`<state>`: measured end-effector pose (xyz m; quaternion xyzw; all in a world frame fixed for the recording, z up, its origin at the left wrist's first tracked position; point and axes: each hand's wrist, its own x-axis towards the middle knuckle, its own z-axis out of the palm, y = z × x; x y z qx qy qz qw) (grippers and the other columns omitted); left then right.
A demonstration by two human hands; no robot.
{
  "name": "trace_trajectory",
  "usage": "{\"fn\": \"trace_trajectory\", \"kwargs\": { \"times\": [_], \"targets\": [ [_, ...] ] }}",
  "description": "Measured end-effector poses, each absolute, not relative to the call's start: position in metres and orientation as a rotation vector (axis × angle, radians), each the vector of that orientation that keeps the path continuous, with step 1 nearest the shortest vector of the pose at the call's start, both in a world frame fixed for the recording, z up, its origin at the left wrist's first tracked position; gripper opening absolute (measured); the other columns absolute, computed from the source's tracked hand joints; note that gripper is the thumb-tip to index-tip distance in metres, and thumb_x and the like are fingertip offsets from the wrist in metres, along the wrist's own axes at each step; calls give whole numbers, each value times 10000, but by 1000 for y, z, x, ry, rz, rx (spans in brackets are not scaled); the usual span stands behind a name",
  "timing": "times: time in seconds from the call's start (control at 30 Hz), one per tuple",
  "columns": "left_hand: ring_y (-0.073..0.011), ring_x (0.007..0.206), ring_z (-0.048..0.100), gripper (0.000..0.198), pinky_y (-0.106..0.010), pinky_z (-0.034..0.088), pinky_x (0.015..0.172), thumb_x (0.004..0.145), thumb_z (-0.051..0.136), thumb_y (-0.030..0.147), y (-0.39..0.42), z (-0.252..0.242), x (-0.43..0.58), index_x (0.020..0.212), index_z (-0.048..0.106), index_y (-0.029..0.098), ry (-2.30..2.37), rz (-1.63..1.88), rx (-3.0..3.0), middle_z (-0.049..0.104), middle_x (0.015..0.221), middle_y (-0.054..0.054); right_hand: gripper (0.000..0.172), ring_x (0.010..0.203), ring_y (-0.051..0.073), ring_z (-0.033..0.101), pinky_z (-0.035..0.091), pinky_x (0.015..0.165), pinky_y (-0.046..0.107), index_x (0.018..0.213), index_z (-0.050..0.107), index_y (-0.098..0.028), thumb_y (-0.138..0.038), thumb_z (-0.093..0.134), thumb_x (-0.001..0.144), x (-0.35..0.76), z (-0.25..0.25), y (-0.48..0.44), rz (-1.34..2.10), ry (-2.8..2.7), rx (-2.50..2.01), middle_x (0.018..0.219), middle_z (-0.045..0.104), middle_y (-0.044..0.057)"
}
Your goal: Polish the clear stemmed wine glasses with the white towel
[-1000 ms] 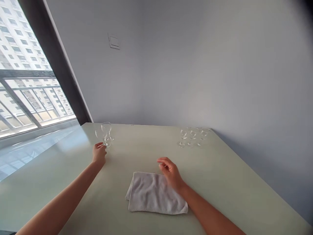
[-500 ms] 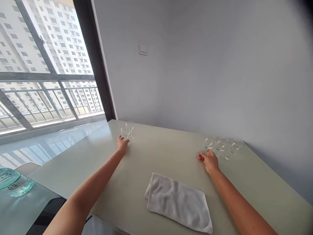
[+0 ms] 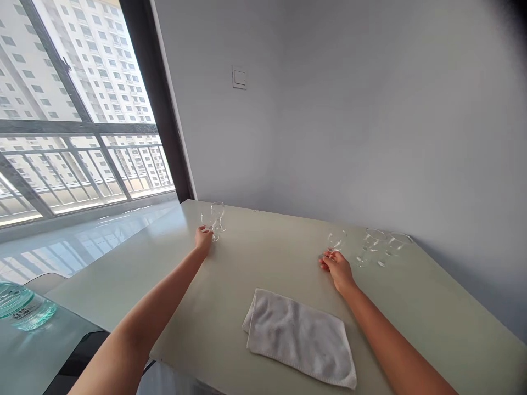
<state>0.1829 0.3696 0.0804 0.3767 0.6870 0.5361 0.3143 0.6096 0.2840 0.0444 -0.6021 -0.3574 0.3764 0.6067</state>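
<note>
My left hand [image 3: 203, 238] is at the far left of the table, its fingers closed around the lower part of a clear stemmed glass [image 3: 206, 219]. Right beside that one, another stemmed glass [image 3: 217, 209] stands. At the right, my right hand [image 3: 340, 270] pinches the stem of a clear glass [image 3: 337, 240] near its base, the bowl showing above the fingers. Two more stemmed glasses, one [image 3: 374, 240] nearer this hand and one [image 3: 395, 245] farther right, stand upright close to the wall.
A folded grey cloth [image 3: 300, 337] lies on the pale table [image 3: 263, 252] between my forearms. At lower left are a greenish clear bottle [image 3: 28, 307] and a black flat object [image 3: 78, 356] on a glassy surface. Grey walls [image 3: 349, 109] border the table's back.
My right hand has moved left with its glass, away from the two glasses beside the wall. My left hand has shifted slightly left with its glass.
</note>
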Motion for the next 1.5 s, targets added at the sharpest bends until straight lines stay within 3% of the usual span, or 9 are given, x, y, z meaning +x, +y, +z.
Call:
{"fn": "trace_trajectory", "kwargs": {
  "times": [0.17,0.27,0.33,0.57,0.73,0.87,1.03,1.17,1.5],
  "targets": [
    [-182,825,502,345,-293,378,670,701,499,177,324,79,232,1040,439,201,1814,1399,1105,501,1066,-89,381,670,110,620,513,564,214,928,571,-151,-285,605,573,572,54,260,1049,-962,-1341,1081,567,92],
    [-134,706,509,330,-253,400,623,616,579,143,298,66,282,935,561,228,1599,1200,1309,578,1011,-41,507,744,115,623,516,605,225,1113,504,-159,-291,568,628,547,62,246,1201,-1113,-1278,1242,475,113],
    [-113,656,508,414,-239,410,607,583,616,146,287,59,312,982,582,247,1466,1076,1398,604,1021,-35,546,735,112,620,515,594,233,1182,460,-177,-280,541,651,536,67,238,1209,-1202,-1269,1296,427,113],
    [-117,657,544,649,-233,400,616,567,641,169,281,66,375,1191,476,240,1353,899,1584,615,1086,-78,339,536,89,559,451,430,200,942,502,-186,-210,491,604,574,67,239,741,-775,-1383,925,569,39],
    [-144,663,572,392,-243,395,587,630,629,275,282,65,387,1012,576,206,1325,877,1530,659,855,-63,453,505,47,506,424,400,169,1009,418,-209,-206,507,565,646,63,259,541,-511,-1450,1024,500,54],
    [-150,667,575,197,-245,391,595,632,620,296,286,61,368,806,619,203,1351,929,1500,644,752,-43,516,558,62,556,469,444,193,1026,424,-234,-202,564,530,676,62,275,579,-527,-1431,1109,468,55],
    [-144,644,568,138,-239,381,575,616,601,286,285,61,302,721,585,198,1466,1078,1411,637,719,-26,428,528,68,558,470,426,185,913,500,-222,-250,644,512,683,56,289,744,-652,-1401,923,560,1],
    [-134,616,547,176,-235,364,569,609,595,302,287,64,238,738,566,186,1621,1198,1319,628,714,-21,341,504,72,536,429,376,156,829,575,-175,-256,685,516,675,51,293,824,-741,-1419,820,618,26],
    [-116,571,485,309,-239,353,549,581,611,332,313,75,161,840,578,167,1850,1328,1187,589,698,-9,259,516,86,549,440,412,174,851,609,-166,-202,650,598,614,68,270,1086,-960,-1430,855,667,50]
  ]
}}
